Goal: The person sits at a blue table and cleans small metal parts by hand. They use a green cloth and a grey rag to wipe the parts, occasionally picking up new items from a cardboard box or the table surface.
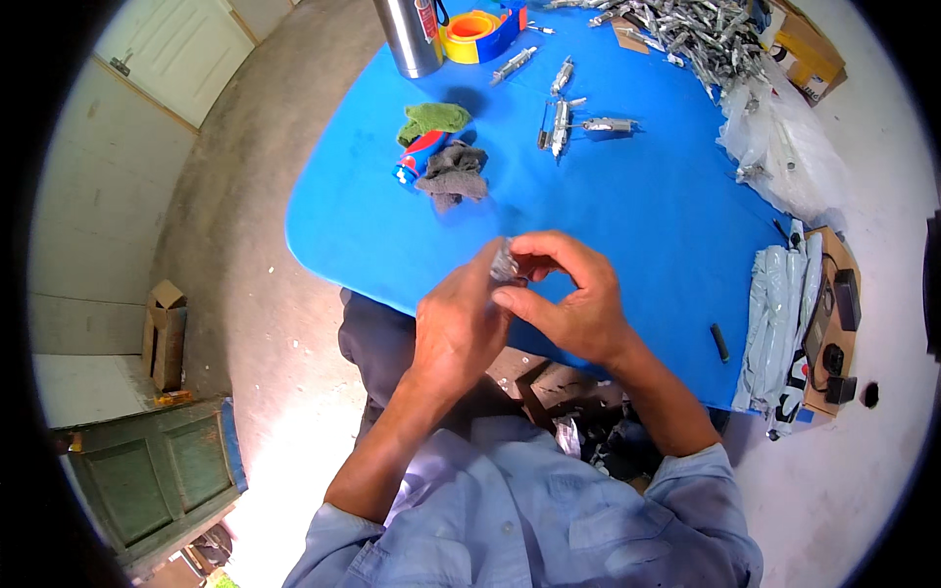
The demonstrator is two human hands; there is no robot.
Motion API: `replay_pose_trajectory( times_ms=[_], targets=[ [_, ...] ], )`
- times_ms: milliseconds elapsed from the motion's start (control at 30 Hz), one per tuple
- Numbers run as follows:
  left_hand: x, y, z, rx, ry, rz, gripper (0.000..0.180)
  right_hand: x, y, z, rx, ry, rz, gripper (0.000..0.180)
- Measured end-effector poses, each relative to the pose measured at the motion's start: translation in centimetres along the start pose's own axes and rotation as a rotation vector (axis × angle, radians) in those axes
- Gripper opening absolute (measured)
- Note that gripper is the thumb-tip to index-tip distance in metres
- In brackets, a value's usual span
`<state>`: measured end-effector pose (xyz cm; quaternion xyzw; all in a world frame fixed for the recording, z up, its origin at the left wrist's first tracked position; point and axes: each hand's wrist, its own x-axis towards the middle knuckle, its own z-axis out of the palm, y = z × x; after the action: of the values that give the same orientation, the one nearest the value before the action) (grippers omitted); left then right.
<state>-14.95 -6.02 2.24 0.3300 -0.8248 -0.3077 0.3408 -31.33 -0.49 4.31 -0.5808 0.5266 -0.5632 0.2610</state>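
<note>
Both hands meet above the near edge of the blue table (627, 216). My left hand (459, 318) shows its back and is closed around a small shiny, clear or silvery piece (504, 262), its fingertips partly hidden. My right hand (573, 294) bends in from the other side, index finger and thumb curled against the same piece. What kind of thing it is cannot be made out. Beyond the hands lie a grey rag (454, 176), a red-and-blue bottle (421, 155) and a green rag (433, 119). Several slim silvery metal parts (560, 127) lie farther off.
A steel flask (410, 39) and a yellow-blue tape roll (475, 37) stand at the far edge. A heap of silvery parts (676, 34) fills the far right, beside clear plastic (784, 147). Grey plastic packets (774, 314) and a black marker-like stick (719, 343) lie at right.
</note>
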Motion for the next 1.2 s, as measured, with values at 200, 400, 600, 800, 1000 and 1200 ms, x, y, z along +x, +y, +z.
replay_pose_trajectory(
  times_ms=[200,400,600,800,1000,1200],
  targets=[
    [-2.6,0.8,-0.7,0.041,-0.006,-0.014,0.051,-2.9,-2.6,-0.3,-0.144,0.068,-0.095,0.027],
    [-4.7,1.2,-1.6,0.133,-0.018,0.064,0.044,-4.7,-4.2,1.8,-0.283,0.133,-0.119,0.021],
    [-6.3,1.6,-3.1,0.192,-0.019,0.128,0.038,-5.9,-5.6,3.0,-0.386,0.110,-0.112,0.013],
    [-7.9,1.0,-3.9,0.220,0.007,0.175,0.037,-6.7,-6.7,4.4,-0.327,0.103,-0.012,0.009],
    [-9.5,0.4,-4.5,0.210,-0.011,0.115,0.039,-7.3,-6.8,5.9,-0.313,0.106,0.010,0.008],
    [-10.3,-0.2,-4.3,0.188,0.044,0.109,0.032,-7.9,-5.5,7.6,-0.365,0.170,-0.018,0.011]
  ],
)
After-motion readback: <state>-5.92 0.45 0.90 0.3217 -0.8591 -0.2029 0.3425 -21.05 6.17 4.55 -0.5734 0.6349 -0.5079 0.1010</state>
